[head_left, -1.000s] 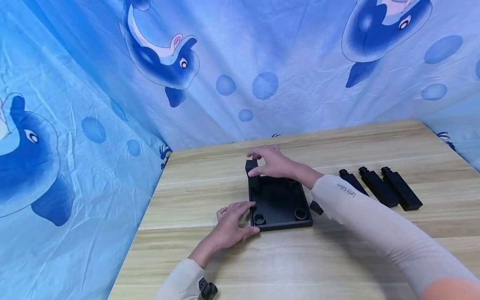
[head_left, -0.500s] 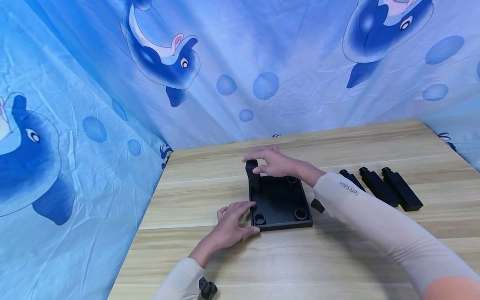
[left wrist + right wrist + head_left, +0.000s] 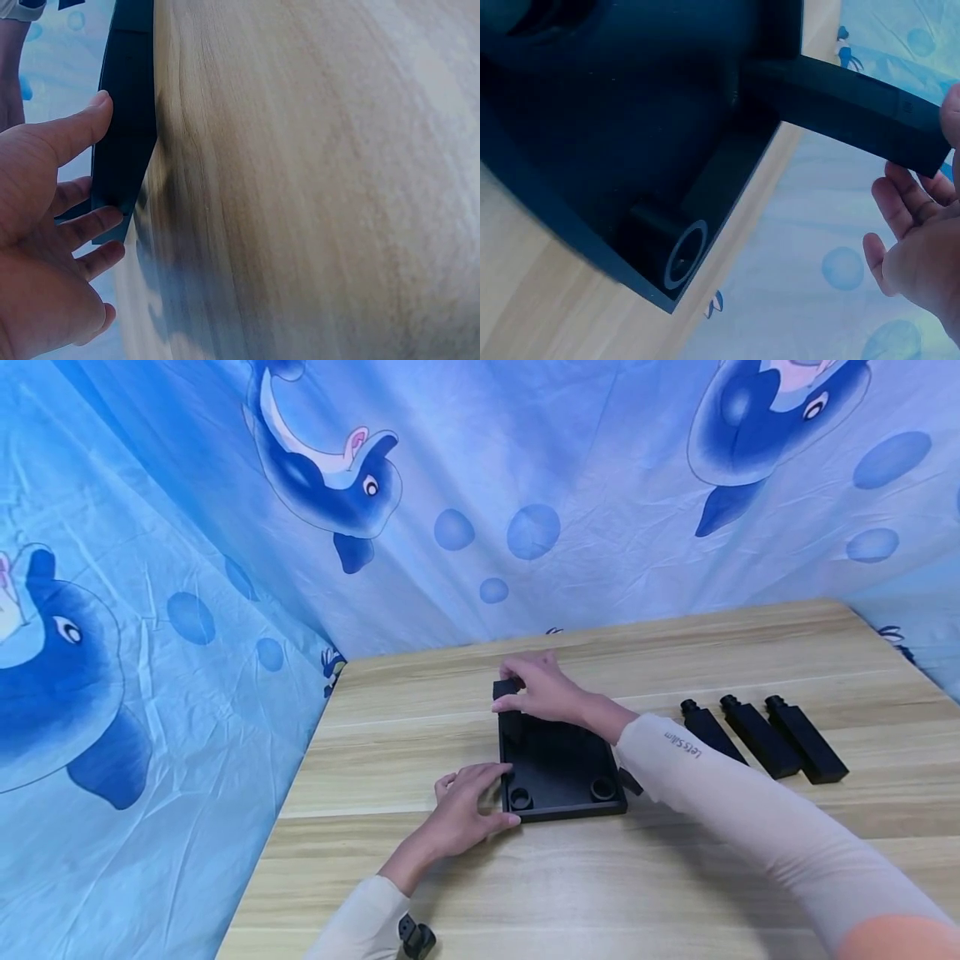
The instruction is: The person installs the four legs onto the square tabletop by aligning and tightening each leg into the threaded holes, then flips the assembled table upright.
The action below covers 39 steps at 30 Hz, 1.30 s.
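Observation:
A shallow black square tabletop [image 3: 558, 768] with a raised rim lies on the wooden table, round sockets at its corners. A square black leg [image 3: 855, 112] stands upright in its far left corner. My right hand [image 3: 546, 689] pinches that leg near its top, thumb on the near side and fingers behind. In the right wrist view, the leg's lower end meets the tabletop's corner, and a bare ring-shaped socket [image 3: 686, 255] shows at another corner. My left hand [image 3: 468, 810] holds the near left corner, thumb at the front edge and fingers along the left side [image 3: 124, 172].
To the right, three more black legs [image 3: 806, 739] with narrow threaded ends lie side by side, the nearest partly covered by my right sleeve [image 3: 720, 785]. A blue dolphin-print curtain [image 3: 480, 485] hangs behind and left of the wooden table [image 3: 390, 718].
My right fingers loosened and spread over the leg's top half a second ago, and now they pinch it again. The leg and my left hand stay in place.

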Each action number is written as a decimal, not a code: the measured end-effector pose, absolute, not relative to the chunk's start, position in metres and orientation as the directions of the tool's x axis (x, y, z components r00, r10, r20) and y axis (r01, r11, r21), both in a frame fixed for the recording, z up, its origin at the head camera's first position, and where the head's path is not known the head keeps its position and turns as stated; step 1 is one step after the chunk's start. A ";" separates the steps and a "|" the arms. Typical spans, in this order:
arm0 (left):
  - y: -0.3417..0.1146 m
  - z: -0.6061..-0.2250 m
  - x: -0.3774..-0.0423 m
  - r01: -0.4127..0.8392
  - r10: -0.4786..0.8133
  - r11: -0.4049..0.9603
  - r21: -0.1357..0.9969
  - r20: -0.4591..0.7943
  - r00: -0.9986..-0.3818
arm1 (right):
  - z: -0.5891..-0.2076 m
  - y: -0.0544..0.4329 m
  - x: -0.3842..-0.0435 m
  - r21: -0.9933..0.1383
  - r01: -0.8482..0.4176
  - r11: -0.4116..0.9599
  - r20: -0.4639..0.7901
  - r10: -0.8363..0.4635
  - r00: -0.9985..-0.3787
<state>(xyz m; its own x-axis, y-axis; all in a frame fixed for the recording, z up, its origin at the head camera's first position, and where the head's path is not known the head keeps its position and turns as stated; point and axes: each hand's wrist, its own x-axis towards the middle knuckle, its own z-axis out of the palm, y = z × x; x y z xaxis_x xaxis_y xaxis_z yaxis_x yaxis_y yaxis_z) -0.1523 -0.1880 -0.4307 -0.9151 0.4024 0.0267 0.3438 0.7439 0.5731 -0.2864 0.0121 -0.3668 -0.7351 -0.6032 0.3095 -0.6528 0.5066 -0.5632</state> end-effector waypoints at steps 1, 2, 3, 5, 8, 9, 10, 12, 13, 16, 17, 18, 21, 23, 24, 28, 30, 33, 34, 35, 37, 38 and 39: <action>-0.188 -0.431 -0.152 0.345 0.403 0.744 0.572 0.028 -0.915 | -0.367 0.013 -0.286 -0.570 -0.648 0.506 0.306 -0.601 -0.738; -0.188 -0.431 -0.152 0.348 0.404 0.744 0.570 0.031 -0.914 | -0.367 0.013 -0.286 -0.579 -0.642 0.502 0.297 -0.604 -0.740; -0.188 -0.431 -0.152 0.348 0.403 0.745 0.568 0.032 -0.915 | -0.367 0.014 -0.287 -0.586 -0.638 0.500 0.285 -0.609 -0.740; -0.188 -0.431 -0.152 0.347 0.402 0.748 0.566 0.030 -0.915 | -0.366 0.017 -0.287 -0.594 -0.632 0.497 0.256 -0.628 -0.735; -0.188 -0.431 -0.152 0.345 0.400 0.751 0.562 0.027 -0.916 | -0.361 0.021 -0.289 -0.607 -0.630 0.484 0.208 -0.669 -0.714; -0.188 -0.431 -0.151 0.344 0.399 0.752 0.562 0.027 -0.916 | -0.360 0.023 -0.290 -0.609 -0.634 0.477 0.197 -0.683 -0.703; -0.188 -0.431 -0.151 0.344 0.399 0.752 0.563 0.027 -0.917 | -0.358 0.024 -0.290 -0.611 -0.639 0.467 0.190 -0.698 -0.691; -0.188 -0.431 -0.151 0.345 0.398 0.752 0.562 0.030 -0.917 | -0.355 0.026 -0.291 -0.612 -0.648 0.454 0.178 -0.719 -0.672; -0.188 -0.431 -0.151 0.345 0.398 0.752 0.561 0.030 -0.917 | -0.354 0.027 -0.291 -0.612 -0.650 0.450 0.170 -0.728 -0.664; -0.188 -0.431 -0.152 0.347 0.399 0.751 0.562 0.032 -0.916 | -0.353 0.027 -0.292 -0.603 -0.659 0.450 0.156 -0.744 -0.650; -0.188 -0.431 -0.152 0.347 0.400 0.750 0.563 0.032 -0.916 | -0.353 0.027 -0.292 -0.599 -0.660 0.453 0.152 -0.745 -0.650; -0.188 -0.432 -0.152 0.348 0.401 0.748 0.565 0.032 -0.915 | -0.354 0.027 -0.292 -0.596 -0.661 0.455 0.151 -0.745 -0.649; -0.188 -0.432 -0.152 0.346 0.401 0.746 0.568 0.031 -0.916 | -0.354 0.026 -0.291 -0.581 -0.667 0.466 0.159 -0.738 -0.655; -0.188 -0.432 -0.152 0.346 0.400 0.747 0.568 0.032 -0.916 | -0.355 0.024 -0.291 -0.568 -0.673 0.474 0.181 -0.725 -0.664; -0.188 -0.432 -0.152 0.345 0.399 0.747 0.568 0.031 -0.916 | -0.356 0.023 -0.291 -0.563 -0.674 0.478 0.195 -0.716 -0.670; -0.188 -0.432 -0.152 0.341 0.396 0.750 0.567 0.028 -0.918 | -0.358 0.018 -0.289 -0.557 -0.663 0.500 0.252 -0.659 -0.709; -0.188 -0.432 -0.152 0.341 0.397 0.748 0.570 0.028 -0.917 | -0.360 0.017 -0.287 -0.560 -0.654 0.509 0.267 -0.635 -0.724; -0.187 -0.433 -0.152 0.338 0.397 0.746 0.573 0.024 -0.917 | -0.361 0.018 -0.286 -0.560 -0.638 0.528 0.257 -0.622 -0.740; -0.187 -0.433 -0.152 0.338 0.397 0.747 0.573 0.023 -0.917 | -0.360 0.019 -0.286 -0.568 -0.633 0.526 0.246 -0.626 -0.740; -0.187 -0.433 -0.152 0.337 0.397 0.748 0.572 0.022 -0.918 | -0.359 0.020 -0.287 -0.578 -0.628 0.521 0.232 -0.633 -0.739; -0.187 -0.433 -0.152 0.334 0.396 0.751 0.569 0.016 -0.918 | -0.356 0.022 -0.288 -0.593 -0.626 0.506 0.209 -0.654 -0.727; -0.187 -0.433 -0.153 0.335 0.396 0.753 0.567 0.017 -0.918 | -0.354 0.024 -0.288 -0.603 -0.629 0.491 0.201 -0.669 -0.715; -0.187 -0.432 -0.153 0.335 0.396 0.753 0.566 0.017 -0.918 | -0.351 0.024 -0.289 -0.615 -0.629 0.476 0.191 -0.684 -0.704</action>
